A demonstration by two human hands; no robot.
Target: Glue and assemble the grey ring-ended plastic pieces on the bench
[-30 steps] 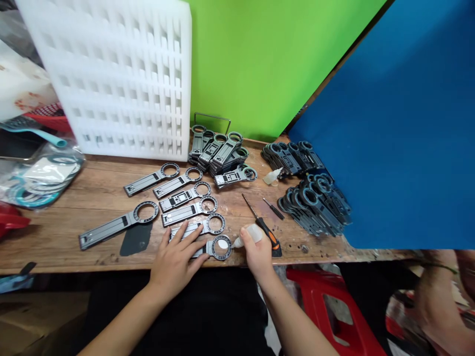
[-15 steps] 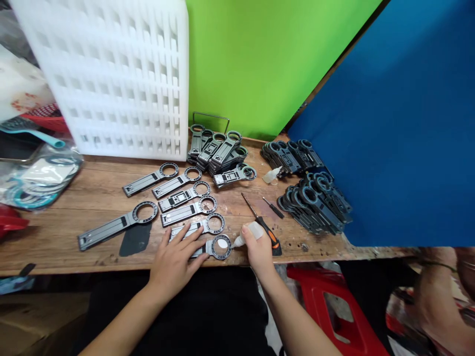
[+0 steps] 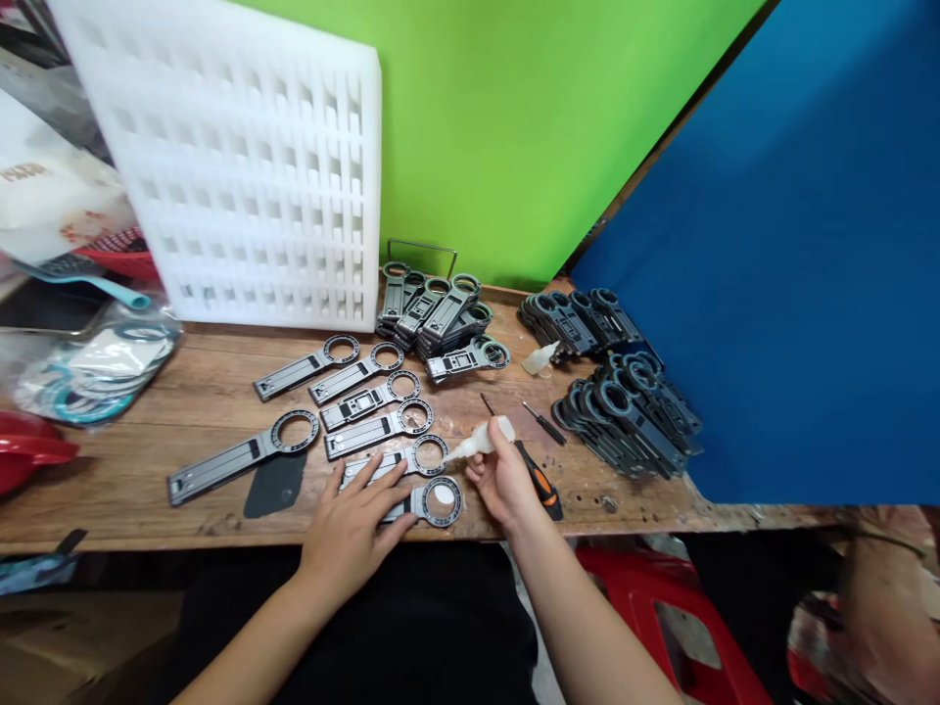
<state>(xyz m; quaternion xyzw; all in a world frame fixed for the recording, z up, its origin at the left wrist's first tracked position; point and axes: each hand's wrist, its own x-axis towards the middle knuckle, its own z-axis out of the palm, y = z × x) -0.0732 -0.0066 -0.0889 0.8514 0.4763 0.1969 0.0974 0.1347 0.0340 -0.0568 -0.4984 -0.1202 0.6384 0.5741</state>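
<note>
My right hand (image 3: 505, 482) grips a small translucent squeeze bottle (image 3: 481, 440), its thin nozzle pointing left at the ring of the second-nearest grey part (image 3: 430, 454). Spread flat, my left hand (image 3: 352, 519) rests its fingers on that part and on the nearest grey part (image 3: 441, 501), covering much of their handles. A white round spot shows inside the nearest ring. More ring-ended grey parts lie in a slanted column behind, and a longer one (image 3: 220, 465) lies to the left beside a dark patch (image 3: 274, 485).
Stacks of grey parts (image 3: 624, 411) stand at the right and back. An orange-black screwdriver (image 3: 540, 478), a small screwdriver (image 3: 544, 423) and a second bottle (image 3: 540, 359) lie nearby. A white foam tray (image 3: 271, 176) leans at the back left. A person's arm (image 3: 881, 597) shows at right.
My right hand has moved the bottle nozzle from the nearest ring up to the second-nearest one. My left hand stays spread on the parts. The whole view has shifted slightly.
</note>
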